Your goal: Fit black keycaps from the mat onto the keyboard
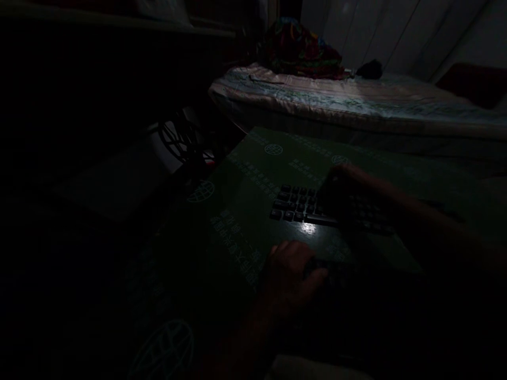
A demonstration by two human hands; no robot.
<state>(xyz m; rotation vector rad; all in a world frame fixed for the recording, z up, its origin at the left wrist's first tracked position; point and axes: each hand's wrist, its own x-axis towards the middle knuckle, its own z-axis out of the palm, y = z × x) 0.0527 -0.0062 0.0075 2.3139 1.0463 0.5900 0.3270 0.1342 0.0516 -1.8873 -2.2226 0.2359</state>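
Half-curled left hand [291, 269] meets dark object [336, 270], keys [321, 219] lying beyond under right hand [336, 187], both grips unclear.

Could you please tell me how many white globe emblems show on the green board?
4 on the green board: the far-corner emblem, the left-edge emblem, the near-left emblem, and the partly covered emblem beside the right hand. Darkness may hide more.
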